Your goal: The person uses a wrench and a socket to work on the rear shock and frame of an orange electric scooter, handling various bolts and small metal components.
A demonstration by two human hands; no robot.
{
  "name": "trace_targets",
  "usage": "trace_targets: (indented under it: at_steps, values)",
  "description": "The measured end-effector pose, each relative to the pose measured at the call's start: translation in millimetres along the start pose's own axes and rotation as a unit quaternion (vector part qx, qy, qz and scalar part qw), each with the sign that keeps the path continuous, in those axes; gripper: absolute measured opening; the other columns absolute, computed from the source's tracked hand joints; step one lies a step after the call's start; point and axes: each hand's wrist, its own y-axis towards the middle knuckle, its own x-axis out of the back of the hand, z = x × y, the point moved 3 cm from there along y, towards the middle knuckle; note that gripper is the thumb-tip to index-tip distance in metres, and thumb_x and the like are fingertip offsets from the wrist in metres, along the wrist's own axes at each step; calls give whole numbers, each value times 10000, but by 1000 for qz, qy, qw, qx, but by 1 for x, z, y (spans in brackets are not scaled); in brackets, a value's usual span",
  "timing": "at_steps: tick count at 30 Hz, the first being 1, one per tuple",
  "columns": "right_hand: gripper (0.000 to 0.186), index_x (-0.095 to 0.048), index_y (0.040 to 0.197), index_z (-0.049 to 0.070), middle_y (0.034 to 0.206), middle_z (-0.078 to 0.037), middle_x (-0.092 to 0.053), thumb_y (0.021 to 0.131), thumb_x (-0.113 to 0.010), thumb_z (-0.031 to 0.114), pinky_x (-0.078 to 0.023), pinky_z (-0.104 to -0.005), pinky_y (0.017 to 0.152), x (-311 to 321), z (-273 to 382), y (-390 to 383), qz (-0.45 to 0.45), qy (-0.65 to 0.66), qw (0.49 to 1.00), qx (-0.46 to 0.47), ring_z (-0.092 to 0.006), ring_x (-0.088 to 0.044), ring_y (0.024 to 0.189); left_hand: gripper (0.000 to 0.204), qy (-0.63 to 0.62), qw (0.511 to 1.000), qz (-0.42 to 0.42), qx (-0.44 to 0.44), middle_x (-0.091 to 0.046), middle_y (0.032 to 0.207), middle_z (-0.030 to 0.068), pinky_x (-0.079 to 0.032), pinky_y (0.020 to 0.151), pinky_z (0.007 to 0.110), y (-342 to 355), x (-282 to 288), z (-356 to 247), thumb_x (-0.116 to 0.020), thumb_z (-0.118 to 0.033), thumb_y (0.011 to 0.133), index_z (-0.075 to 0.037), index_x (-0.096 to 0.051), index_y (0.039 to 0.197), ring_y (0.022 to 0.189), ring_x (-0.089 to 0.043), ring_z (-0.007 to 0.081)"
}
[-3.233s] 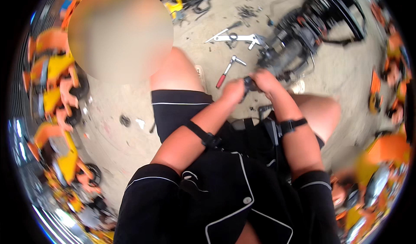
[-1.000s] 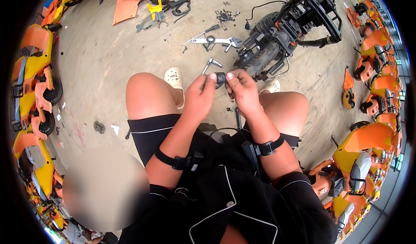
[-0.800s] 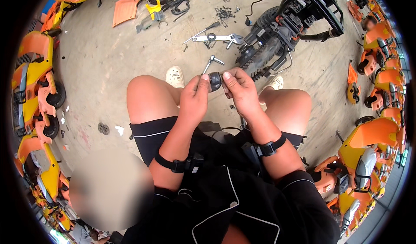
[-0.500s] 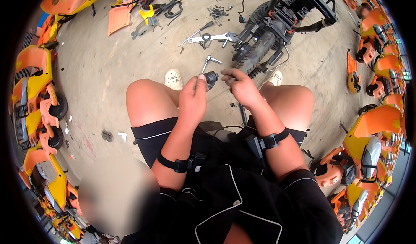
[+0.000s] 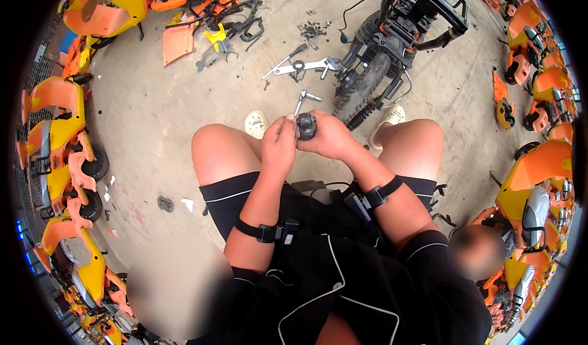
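Note:
A small black rounded part point(image 5: 306, 126) sits between my hands, above the floor and between my knees. My right hand point(image 5: 329, 138) is curled round its right side and underside. My left hand point(image 5: 279, 142) is close against its left side, thumb and fingers pressed together; whatever they pinch is hidden. Just beyond my fingers a T-shaped socket wrench point(image 5: 309, 96) lies on the floor. Farther off are a large adjustable wrench point(image 5: 315, 66) and a screwdriver point(image 5: 288, 60).
A partly stripped scooter point(image 5: 383, 54) stands ahead to the right, its front tyre toward me. Small loose hardware point(image 5: 313, 30) is scattered beyond the tools. Orange panels point(image 5: 178, 44) and black frame pieces lie far left. Yellow-orange scooters point(image 5: 58, 109) line both sides.
My right hand has moved left and closed round the black part, which was held in my left hand. My left hand remains beside it. The whole view has shifted slightly.

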Motion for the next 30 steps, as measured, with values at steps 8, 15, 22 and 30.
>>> trace_targets:
  at_steps: [8, 15, 22, 30]
  values:
    - [494, -676, 942, 34, 969, -188, -671, 645, -767, 418, -531, -438, 775, 15, 9, -5, -8, -99, 991, -93, -366, -657, 901, 357, 94, 995, -21, 22, -573, 722, 30, -412, 609, 290, 22, 4, 20, -504, -284, 1011, 21, -619, 864, 684, -493, 108]
    - [476, -679, 938, 29, 977, -191, -673, 652, -755, 401, -533, -447, 776, 15, 0, 4, -77, -115, 988, -69, -369, -658, 901, 264, 88, 990, -99, -46, -624, 909, 97, -490, 716, 295, 17, -5, 13, -538, -217, 1004, 39, -599, 1014, 807, -568, 133]
    - [440, -693, 906, 38, 936, -194, -678, 647, -733, 392, -540, -452, 763, 17, -7, 1, -81, -128, 986, -68, -374, -660, 870, 545, -11, 984, 124, -129, -598, 893, 102, -455, 714, 312, -58, -31, -119, -433, -474, 1004, 39, -604, 1076, 797, -567, 190]
    - [458, -690, 902, 31, 892, -176, -682, 649, -734, 409, -537, -440, 739, 12, -21, 10, -92, -72, 991, -63, -357, -667, 844, 601, -138, 927, 349, 8, -541, 783, 85, -457, 682, 328, -120, -83, -194, -468, -546, 954, 39, -594, 913, 680, -535, 185]
